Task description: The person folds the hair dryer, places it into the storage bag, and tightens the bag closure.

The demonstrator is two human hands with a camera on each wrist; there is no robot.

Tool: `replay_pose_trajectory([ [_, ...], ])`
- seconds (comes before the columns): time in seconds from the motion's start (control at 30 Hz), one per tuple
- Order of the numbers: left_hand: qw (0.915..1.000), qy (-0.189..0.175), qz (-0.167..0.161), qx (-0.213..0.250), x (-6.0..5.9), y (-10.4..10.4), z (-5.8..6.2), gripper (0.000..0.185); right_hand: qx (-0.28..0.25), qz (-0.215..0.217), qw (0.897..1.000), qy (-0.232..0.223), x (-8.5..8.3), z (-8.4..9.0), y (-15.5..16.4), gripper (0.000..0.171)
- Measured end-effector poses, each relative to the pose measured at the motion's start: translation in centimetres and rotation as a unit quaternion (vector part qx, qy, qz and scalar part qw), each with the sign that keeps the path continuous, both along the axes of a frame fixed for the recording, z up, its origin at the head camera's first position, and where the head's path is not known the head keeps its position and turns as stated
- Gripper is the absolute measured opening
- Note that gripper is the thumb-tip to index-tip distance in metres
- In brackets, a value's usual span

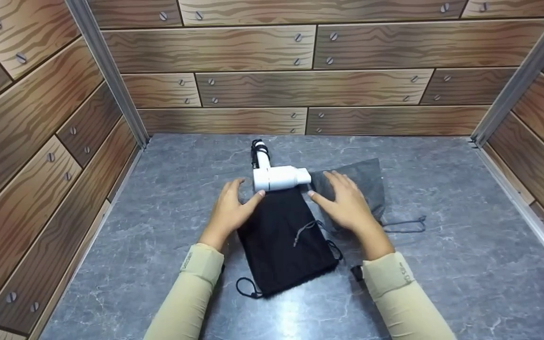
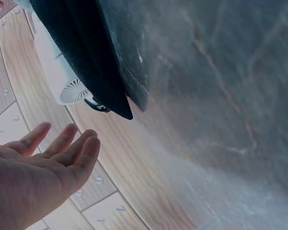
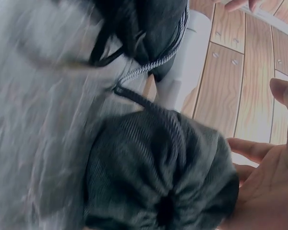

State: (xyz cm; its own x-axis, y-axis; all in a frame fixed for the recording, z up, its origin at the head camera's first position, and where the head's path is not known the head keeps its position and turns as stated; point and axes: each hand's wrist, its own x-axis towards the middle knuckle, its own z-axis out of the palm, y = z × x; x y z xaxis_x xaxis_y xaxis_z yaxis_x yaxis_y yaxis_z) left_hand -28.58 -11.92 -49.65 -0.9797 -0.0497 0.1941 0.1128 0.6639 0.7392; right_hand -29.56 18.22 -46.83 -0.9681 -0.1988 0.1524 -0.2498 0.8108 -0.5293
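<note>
A white hair dryer [image 1: 281, 178] lies at the top edge of a flat black drawstring bag [image 1: 286, 245], its cord wound round the handle, which points to the back. To the right is a grey drawstring pouch [image 1: 370, 184] with loose cords. My left hand [image 1: 228, 210] hovers at the bag's upper left side, fingers spread and holding nothing. In the left wrist view, the dryer's vented end [image 2: 74, 91] shows past the black bag [image 2: 84, 52]. My right hand [image 1: 346, 203] is over the grey pouch, fingers extended. In the right wrist view, the pouch's gathered mouth [image 3: 163, 206] is drawn together.
Everything lies on a grey marble-patterned surface [image 1: 168, 198]. Wood-patterned panels [image 1: 253, 89] enclose it at the back and both sides, with metal corner rails [image 1: 111, 71]. Grey cords [image 1: 406, 224] trail to the right of the pouch.
</note>
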Motion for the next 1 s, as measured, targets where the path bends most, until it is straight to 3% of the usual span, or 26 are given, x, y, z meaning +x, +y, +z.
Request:
replay_pose_trajectory([
  [0.5, 0.9992, -0.016, 0.004, 0.035, -0.9, 0.2, -0.2, 0.074, 0.024, 0.022, 0.999, 0.037, 0.3, -0.5, -2.8, 0.082],
  [0.83, 0.9973, -0.042, 0.000, 0.060, -2.4, 0.6, 0.3, 0.076, -0.038, 0.026, 0.999, 0.004, 0.4, -1.1, -4.4, 0.077],
  [1.0, 0.9965, -0.051, -0.007, 0.066, -3.0, 0.6, 0.9, 0.078, -0.078, 0.013, 0.996, -0.034, 0.3, -1.3, -5.0, 0.079],
])
